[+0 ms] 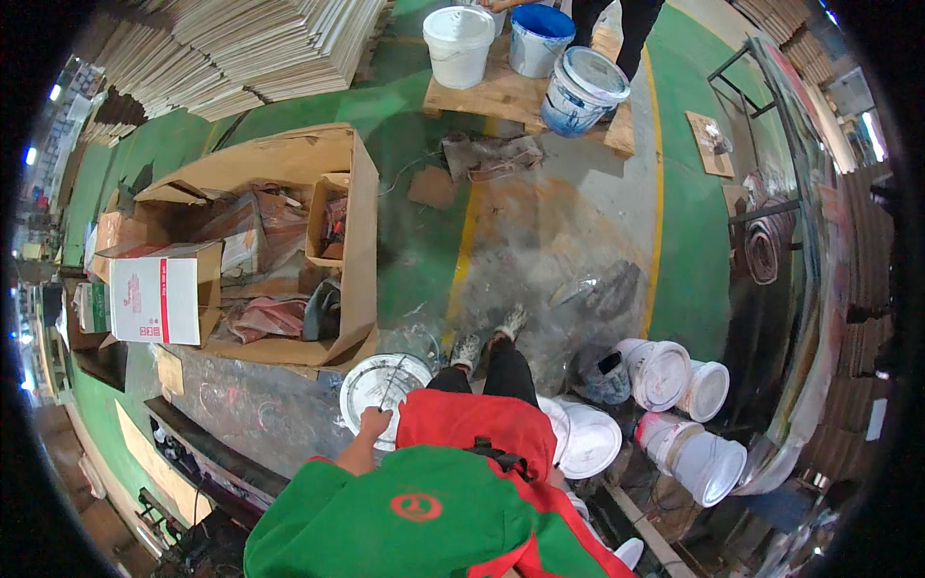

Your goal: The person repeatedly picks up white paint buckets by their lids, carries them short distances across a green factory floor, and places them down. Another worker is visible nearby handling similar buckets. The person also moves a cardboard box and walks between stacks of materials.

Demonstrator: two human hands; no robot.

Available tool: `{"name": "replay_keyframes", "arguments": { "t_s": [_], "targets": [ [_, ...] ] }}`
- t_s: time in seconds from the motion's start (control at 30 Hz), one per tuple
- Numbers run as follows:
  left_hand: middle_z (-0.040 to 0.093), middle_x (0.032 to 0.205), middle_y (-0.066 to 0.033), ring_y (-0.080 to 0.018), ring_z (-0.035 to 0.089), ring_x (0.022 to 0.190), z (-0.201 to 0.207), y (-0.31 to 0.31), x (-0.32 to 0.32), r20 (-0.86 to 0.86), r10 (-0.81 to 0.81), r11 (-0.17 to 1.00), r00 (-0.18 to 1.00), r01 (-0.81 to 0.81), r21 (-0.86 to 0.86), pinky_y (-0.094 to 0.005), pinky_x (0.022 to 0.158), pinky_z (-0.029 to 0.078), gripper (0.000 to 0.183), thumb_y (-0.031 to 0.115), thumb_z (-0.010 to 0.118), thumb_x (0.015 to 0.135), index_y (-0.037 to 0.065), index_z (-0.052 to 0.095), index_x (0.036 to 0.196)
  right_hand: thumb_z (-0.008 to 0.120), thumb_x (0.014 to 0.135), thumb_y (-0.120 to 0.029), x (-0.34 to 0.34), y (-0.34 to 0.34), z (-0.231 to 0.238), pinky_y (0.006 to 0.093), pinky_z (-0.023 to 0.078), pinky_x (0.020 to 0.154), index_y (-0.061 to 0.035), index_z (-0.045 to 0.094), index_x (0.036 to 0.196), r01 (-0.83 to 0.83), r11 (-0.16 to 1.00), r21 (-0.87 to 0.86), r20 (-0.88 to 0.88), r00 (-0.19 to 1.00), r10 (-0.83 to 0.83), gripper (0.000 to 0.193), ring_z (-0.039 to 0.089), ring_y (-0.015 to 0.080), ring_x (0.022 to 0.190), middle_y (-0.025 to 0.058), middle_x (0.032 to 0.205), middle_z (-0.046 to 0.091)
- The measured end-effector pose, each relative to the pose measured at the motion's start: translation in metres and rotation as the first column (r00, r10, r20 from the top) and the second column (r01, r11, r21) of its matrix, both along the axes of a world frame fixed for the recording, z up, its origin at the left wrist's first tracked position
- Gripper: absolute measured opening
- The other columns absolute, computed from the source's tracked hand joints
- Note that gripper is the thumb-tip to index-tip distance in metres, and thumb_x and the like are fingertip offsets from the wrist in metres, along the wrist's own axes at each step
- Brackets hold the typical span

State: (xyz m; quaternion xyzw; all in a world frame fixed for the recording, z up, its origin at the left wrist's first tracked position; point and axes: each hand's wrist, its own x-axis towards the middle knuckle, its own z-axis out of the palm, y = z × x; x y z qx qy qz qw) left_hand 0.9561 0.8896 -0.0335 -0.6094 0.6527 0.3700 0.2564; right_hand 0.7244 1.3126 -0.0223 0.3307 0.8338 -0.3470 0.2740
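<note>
My left hand [375,424] is closed around the thin wire handle [392,383] of a white lidded bucket [358,388] at my left side. Whitish smears mark that bucket's lid, and my red apron [462,431] covers part of its right edge. Only a sliver of my right hand [556,477] shows at the apron's right edge. Its fingers are hidden, so what it holds cannot be made out. Closest to it is a second white lidded bucket [591,441], with another white lid partly tucked behind the apron.
Several white buckets [661,374] stand or lean at right. A large open carton [361,241] of scraps fills the left. Ahead, a wooden pallet [482,101] carries white and blue-stained buckets [585,89], with a person behind it. Rags and cardboard pieces [432,188] litter the stained floor.
</note>
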Motion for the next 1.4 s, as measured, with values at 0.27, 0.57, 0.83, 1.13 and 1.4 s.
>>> {"name": "replay_keyframes", "arguments": {
  "t_s": [0.27,0.57,0.83,1.13,1.4],
  "targets": [
    [0.063,0.097,-0.0270,-0.0392,0.061,0.096,-0.009,-0.014,-0.058,0.112,-0.039,0.999,0.993,0.036,0.030,-0.0430,0.086,0.048,0.052,0.045,0.061,0.075,-0.004,0.067,0.090,0.061,0.072,-0.008,-0.153,-0.066,-0.022,0.0329,0.034,0.038,-0.0056,0.051,0.061,-0.015,0.985,-0.169,-0.009,1.000,0.014,0.016,0.041,0.0147,0.038,0.0025,0.047,0.043],
    [0.064,0.093,-0.0270,-0.0393,0.062,0.093,0.023,-0.046,-0.181,0.109,-0.001,1.000,0.994,0.003,-0.019,-0.0434,0.085,0.049,0.050,0.044,0.060,0.073,-0.003,0.068,0.087,0.065,0.067,-0.014,-0.336,-0.126,-0.042,0.0363,0.036,0.043,-0.0021,0.054,0.063,-0.167,0.969,-0.179,0.067,0.981,0.182,0.017,0.045,0.0186,0.042,0.0051,0.051,0.048],
    [0.063,0.094,-0.0295,-0.0417,0.061,0.094,0.038,-0.100,-0.315,0.128,-0.029,0.993,0.991,0.043,-0.108,-0.0449,0.085,0.048,0.052,0.045,0.061,0.074,-0.004,0.067,0.090,0.067,0.064,-0.019,-0.445,-0.146,-0.062,0.0404,0.046,0.064,0.0022,0.061,0.072,-0.420,0.907,-0.028,0.157,0.895,0.418,0.023,0.060,0.0277,0.065,0.0157,0.069,0.063],
    [0.062,0.094,-0.0293,-0.0422,0.060,0.093,0.027,-0.159,-0.440,0.010,-0.031,0.994,0.999,0.032,-0.101,-0.0453,0.083,0.048,0.052,0.045,0.062,0.074,-0.006,0.066,0.087,0.065,0.066,-0.024,-0.484,-0.158,-0.064,0.0409,0.046,0.062,0.0038,0.064,0.073,-0.605,0.796,0.025,0.121,0.792,0.598,0.028,0.060,0.0267,0.062,0.0152,0.067,0.064],
    [0.063,0.099,-0.0254,-0.0405,0.061,0.093,0.002,-0.224,-0.555,-0.031,-0.353,0.936,0.935,0.353,0.001,-0.0438,0.085,0.049,0.045,0.039,0.057,0.076,-0.001,0.068,0.092,0.061,0.068,-0.036,-0.525,-0.176,-0.050,0.0417,0.047,0.061,0.0034,0.064,0.074,-0.695,0.717,-0.042,0.146,0.706,0.693,0.040,0.062,0.0306,0.065,0.0178,0.070,0.065]
  ]
}}
